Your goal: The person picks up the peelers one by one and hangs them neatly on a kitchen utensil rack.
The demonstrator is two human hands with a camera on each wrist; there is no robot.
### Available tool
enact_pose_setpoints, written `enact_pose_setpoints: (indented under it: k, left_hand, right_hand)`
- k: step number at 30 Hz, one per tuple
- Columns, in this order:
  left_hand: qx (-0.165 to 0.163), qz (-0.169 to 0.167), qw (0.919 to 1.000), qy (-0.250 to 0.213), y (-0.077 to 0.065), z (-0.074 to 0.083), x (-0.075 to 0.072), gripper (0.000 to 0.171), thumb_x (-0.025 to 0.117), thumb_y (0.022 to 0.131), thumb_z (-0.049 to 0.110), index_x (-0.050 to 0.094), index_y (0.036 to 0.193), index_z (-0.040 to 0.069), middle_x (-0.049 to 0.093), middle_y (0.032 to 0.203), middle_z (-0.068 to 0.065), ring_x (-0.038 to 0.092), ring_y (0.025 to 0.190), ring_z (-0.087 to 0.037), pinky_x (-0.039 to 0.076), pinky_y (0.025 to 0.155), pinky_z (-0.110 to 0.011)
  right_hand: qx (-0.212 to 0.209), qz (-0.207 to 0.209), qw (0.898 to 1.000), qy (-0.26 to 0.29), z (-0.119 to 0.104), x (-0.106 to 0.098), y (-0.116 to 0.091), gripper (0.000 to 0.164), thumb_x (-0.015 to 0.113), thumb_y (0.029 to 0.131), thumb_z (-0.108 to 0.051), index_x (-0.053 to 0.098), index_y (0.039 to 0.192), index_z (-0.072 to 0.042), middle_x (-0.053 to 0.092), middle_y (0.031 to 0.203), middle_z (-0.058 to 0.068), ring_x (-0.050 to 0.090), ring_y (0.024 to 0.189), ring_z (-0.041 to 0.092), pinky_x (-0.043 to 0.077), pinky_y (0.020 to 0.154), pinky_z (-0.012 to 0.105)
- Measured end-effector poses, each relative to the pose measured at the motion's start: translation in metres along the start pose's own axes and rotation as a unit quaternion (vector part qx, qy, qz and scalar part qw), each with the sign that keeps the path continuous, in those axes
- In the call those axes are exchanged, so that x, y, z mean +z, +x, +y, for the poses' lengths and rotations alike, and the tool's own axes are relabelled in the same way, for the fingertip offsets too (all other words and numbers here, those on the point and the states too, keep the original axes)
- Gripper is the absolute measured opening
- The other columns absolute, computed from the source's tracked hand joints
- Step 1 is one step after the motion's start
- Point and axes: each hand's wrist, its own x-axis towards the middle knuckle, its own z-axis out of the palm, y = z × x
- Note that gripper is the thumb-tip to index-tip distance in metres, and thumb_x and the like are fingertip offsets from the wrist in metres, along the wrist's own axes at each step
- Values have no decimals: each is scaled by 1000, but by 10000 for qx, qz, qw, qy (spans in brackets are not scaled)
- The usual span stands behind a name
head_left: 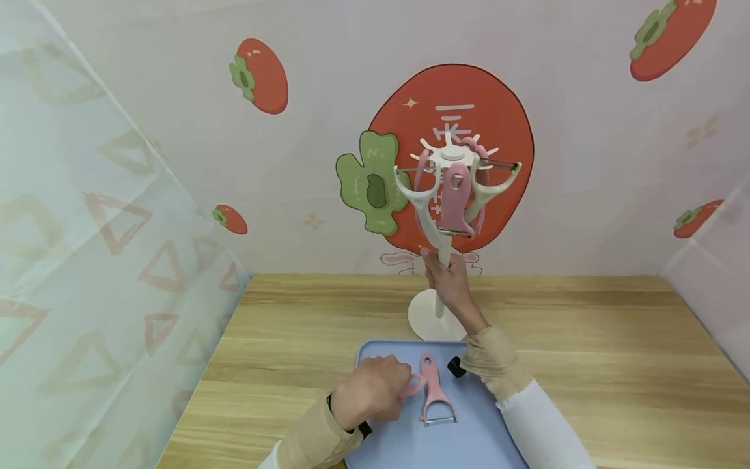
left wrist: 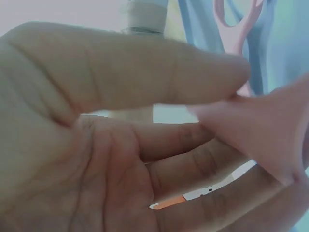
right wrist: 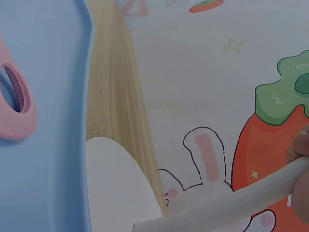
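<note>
My left hand point(head_left: 375, 387), low over the tray, pinches a pink peeler point(left wrist: 260, 125) between thumb and fingers; in the head view most of it is hidden behind the hand. Beside it, a second pink peeler point(head_left: 433, 384) lies on the blue tray point(head_left: 433, 446), blade end toward me. With my right hand point(head_left: 451, 281) I grip the pole point(head_left: 444, 247) of a white stand, below its hooked top point(head_left: 452, 154). Hanging from the hooks are a white peeler point(head_left: 426, 212), a pink peeler point(head_left: 454, 202), a cream peeler point(head_left: 492, 191) and more pink pieces behind.
The stand's round white base point(head_left: 420, 316) rests on the wooden table point(head_left: 281, 352), just behind the tray's far edge. A patterned backdrop point(head_left: 316, 143) rises at the table's back, with side panels left and right. A small black piece point(head_left: 456, 367) shows near my right sleeve.
</note>
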Motion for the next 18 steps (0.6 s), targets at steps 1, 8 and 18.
enact_pose_setpoints:
  k: [1, 8, 18]
  left_hand:
    - [28, 2, 10000, -25, 0, 0, -1, 17, 79, 83, 11, 63, 88, 14, 55, 74, 3, 50, 63, -12, 46, 59, -30]
    - [260, 193, 9985, -435, -3, -4, -5, 27, 70, 93, 6, 53, 114, 10, 53, 74, 1, 51, 63, -12, 47, 55, -28]
    - [769, 1166, 9860, -913, -8, -18, -15, 33, 68, 89, -7, 53, 115, 9, 56, 75, 4, 51, 65, -7, 45, 60, -21]
  right_hand:
    - [10, 1, 10000, -7, 0, 0, 0, 52, 59, 105, -19, 42, 59, 2, 33, 48, -5, 31, 38, 8, 22, 38, 24]
    - [16, -7, 10000, -24, -1, 0, -1, 51, 58, 105, -17, 42, 60, 3, 33, 48, -4, 31, 38, 8, 22, 38, 25]
    - [-52, -32, 10000, -30, -1, 0, 0, 51, 57, 105, -15, 44, 58, -1, 34, 46, -5, 31, 37, 9, 20, 38, 27]
